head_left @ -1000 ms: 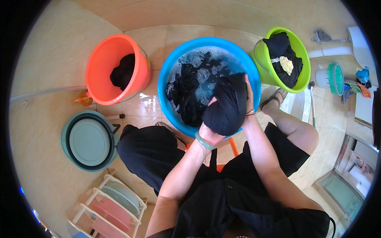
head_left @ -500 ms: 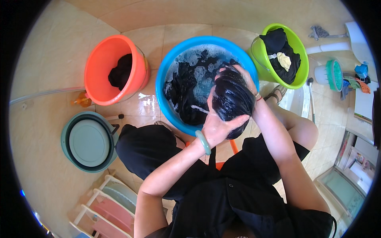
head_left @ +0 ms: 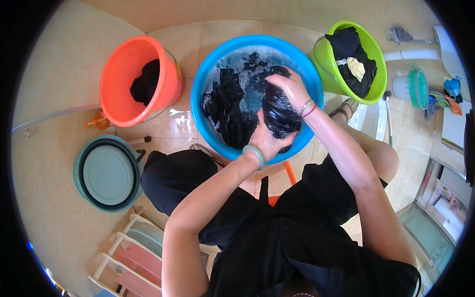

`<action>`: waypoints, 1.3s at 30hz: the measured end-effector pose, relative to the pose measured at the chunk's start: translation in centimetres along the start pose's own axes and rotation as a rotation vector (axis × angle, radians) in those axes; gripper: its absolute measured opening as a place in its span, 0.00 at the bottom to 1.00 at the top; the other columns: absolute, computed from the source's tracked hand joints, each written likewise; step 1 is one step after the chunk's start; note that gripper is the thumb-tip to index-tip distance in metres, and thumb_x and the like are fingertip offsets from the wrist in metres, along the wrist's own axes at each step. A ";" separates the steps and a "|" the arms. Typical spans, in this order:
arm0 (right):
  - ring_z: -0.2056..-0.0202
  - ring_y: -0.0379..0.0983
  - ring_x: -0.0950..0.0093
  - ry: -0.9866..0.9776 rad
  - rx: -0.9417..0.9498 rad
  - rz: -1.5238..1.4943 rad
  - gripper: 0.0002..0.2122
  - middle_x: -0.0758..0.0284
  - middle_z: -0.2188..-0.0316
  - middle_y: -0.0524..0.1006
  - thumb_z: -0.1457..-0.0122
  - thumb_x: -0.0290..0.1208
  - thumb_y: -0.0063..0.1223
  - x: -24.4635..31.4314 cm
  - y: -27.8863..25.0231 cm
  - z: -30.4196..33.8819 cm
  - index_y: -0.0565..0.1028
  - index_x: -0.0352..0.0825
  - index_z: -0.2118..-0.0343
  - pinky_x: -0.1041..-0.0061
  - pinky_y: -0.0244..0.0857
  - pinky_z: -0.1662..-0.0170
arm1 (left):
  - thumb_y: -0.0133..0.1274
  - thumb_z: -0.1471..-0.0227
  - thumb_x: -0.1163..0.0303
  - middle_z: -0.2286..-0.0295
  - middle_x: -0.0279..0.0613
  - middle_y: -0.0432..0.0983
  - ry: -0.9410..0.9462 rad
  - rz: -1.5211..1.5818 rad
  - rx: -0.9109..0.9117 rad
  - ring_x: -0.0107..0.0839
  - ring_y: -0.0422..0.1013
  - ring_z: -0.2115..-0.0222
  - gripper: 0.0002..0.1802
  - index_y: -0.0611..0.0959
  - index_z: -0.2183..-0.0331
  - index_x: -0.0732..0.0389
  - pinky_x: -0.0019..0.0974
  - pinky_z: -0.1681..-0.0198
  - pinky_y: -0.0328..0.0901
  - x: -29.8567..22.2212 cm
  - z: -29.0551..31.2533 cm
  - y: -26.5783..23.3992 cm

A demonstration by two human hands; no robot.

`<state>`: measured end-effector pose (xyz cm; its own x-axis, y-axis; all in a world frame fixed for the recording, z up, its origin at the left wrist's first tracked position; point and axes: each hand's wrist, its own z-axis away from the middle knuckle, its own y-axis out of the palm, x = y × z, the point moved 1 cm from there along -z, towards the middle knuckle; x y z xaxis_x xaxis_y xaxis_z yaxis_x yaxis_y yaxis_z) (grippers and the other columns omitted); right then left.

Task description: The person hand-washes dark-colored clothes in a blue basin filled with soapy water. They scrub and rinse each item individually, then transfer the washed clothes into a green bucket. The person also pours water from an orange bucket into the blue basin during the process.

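Both hands grip a wet, bunched black garment [head_left: 281,111] over the right half of a blue basin [head_left: 196,94]. My left hand [head_left: 264,138], below a pale green bangle, clasps its near end. At its far end, my right hand [head_left: 292,89] wraps over the top, fingers curled round the cloth. Soapy water with white suds [head_left: 250,57] fills the basin. More dark wet clothing [head_left: 225,106] floats in its left half. What kind of garment I hold cannot be made out.
An orange bucket [head_left: 110,89] with dark cloth stands left. The green bucket [head_left: 378,84] at right holds black clothes and a pale yellow cloth [head_left: 355,69]. Nearer left sits a grey-green tub [head_left: 109,175], above a white rack [head_left: 111,257]. My knees flank the basin's near side.
The bunched garment has gone down toward the water and is stretched longer between my hands. My right hand has shifted onto its far end; the left stays at the near end.
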<state>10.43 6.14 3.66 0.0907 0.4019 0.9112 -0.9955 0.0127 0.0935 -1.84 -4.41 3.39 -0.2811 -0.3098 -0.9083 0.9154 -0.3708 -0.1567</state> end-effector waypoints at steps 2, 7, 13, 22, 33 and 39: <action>0.71 0.72 0.78 -0.045 -0.092 0.098 0.10 0.67 0.73 0.78 0.54 0.28 0.58 -0.9 0.4 -0.2 0.76 0.29 0.68 0.78 0.66 0.64 | 0.68 0.62 0.55 0.56 0.54 0.72 -0.054 -0.008 0.015 0.42 0.72 0.55 0.51 0.54 0.48 0.66 0.39 0.51 0.65 1.2 -0.6 0.4; 0.65 0.76 0.61 -0.135 -0.297 0.372 0.15 0.55 0.69 0.79 0.54 0.30 0.55 -4.8 2.2 -1.9 0.75 0.28 0.63 0.68 0.68 0.58 | 0.69 0.65 0.54 0.56 0.54 0.72 -0.040 0.012 -0.120 0.45 0.72 0.55 0.51 0.57 0.48 0.66 0.40 0.50 0.65 4.7 -1.8 0.6; 0.67 0.76 0.72 0.312 -0.153 -0.317 0.13 0.67 0.72 0.79 0.53 0.33 0.62 -11.4 -3.6 -4.0 0.79 0.33 0.65 0.72 0.69 0.61 | 0.71 0.65 0.58 0.51 0.53 0.68 -0.326 0.278 -0.127 0.42 0.67 0.50 0.58 0.52 0.42 0.65 0.38 0.46 0.62 6.3 -3.6 2.7; 0.47 0.68 0.73 0.012 -0.020 -0.517 0.28 0.65 0.46 0.71 0.39 0.52 0.47 2.8 -10.8 0.5 0.67 0.33 0.44 0.73 0.58 0.41 | 0.68 0.60 0.73 0.43 0.49 0.59 0.204 0.625 0.085 0.36 0.60 0.44 0.55 0.51 0.37 0.61 0.37 0.40 0.56 -7.4 -6.8 1.7; 0.40 0.58 0.59 -0.458 -0.953 0.438 0.42 0.50 0.42 0.62 0.49 0.52 0.61 5.5 -26.6 0.0 0.57 0.25 0.40 0.67 0.52 0.38 | 0.65 0.57 0.58 0.37 0.64 0.36 0.369 0.245 0.094 0.45 0.39 0.35 0.54 0.50 0.36 0.51 0.37 0.35 0.41 -12.1 -21.1 15.5; 0.34 0.38 0.49 -0.039 -0.781 1.092 0.42 0.63 0.33 0.44 0.55 0.60 0.60 -2.9 -25.2 -3.4 0.57 0.51 0.37 0.31 0.43 0.44 | 0.57 0.49 0.69 0.42 0.56 0.58 0.439 0.105 0.052 0.45 0.56 0.40 0.37 0.62 0.39 0.52 0.37 0.40 0.53 -6.3 -16.4 14.2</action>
<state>35.19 7.80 -2.71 -0.7661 0.5155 0.3840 -0.3111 0.2253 -0.9233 17.67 6.58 0.51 -0.0283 0.0488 -0.9984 0.9136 -0.4041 -0.0457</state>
